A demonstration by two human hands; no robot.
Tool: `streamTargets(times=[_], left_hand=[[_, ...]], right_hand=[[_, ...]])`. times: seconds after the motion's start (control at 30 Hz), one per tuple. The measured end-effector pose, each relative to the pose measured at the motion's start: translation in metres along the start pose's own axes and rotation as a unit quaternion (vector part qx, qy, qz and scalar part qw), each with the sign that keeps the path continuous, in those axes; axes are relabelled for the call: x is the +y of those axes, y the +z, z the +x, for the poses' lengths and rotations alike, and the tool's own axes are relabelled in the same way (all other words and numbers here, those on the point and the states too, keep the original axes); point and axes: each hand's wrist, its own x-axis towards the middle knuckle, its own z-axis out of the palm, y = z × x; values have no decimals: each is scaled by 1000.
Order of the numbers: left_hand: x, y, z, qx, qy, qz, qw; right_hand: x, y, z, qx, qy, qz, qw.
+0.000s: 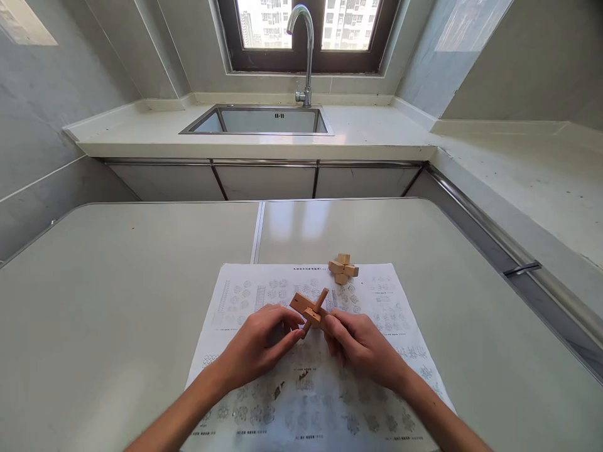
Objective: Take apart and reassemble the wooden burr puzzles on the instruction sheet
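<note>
A reddish-brown wooden puzzle of crossed pieces (313,309) is held above a printed sheet (292,376). My right hand (360,342) pinches its right end between thumb and fingers. At the puzzle's lower left, my left hand (268,336) has its thumb and fingertips close around the end of a thin piece that points down. Another wooden puzzle (343,269), lighter in colour and joined in a cross shape, rests on the sheet's top edge, beyond my right hand. Rows of small line drawings cover the sheet.
The sheet lies on a pale table (117,314) with a seam running across its far half. Behind the table stands a white counter (377,129) with a metal sink (273,120) and a tall faucet (308,56). A metal rail (490,229) runs along the right side.
</note>
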Motion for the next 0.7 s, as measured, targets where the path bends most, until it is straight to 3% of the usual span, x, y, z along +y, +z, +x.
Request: streamTargets(times=[0.23,0.4,0.7], left_hand=[[-2,4,-2,64,-35,-29,997],[-2,4,-1,38,-43,-17,998],[1,3,2,41,-58,-27,997]], right_hand=[[-3,-2,-1,-17,17,33,999],[0,-3,0,-25,49,45,997],[0,-5,-1,-25,59,31,997]])
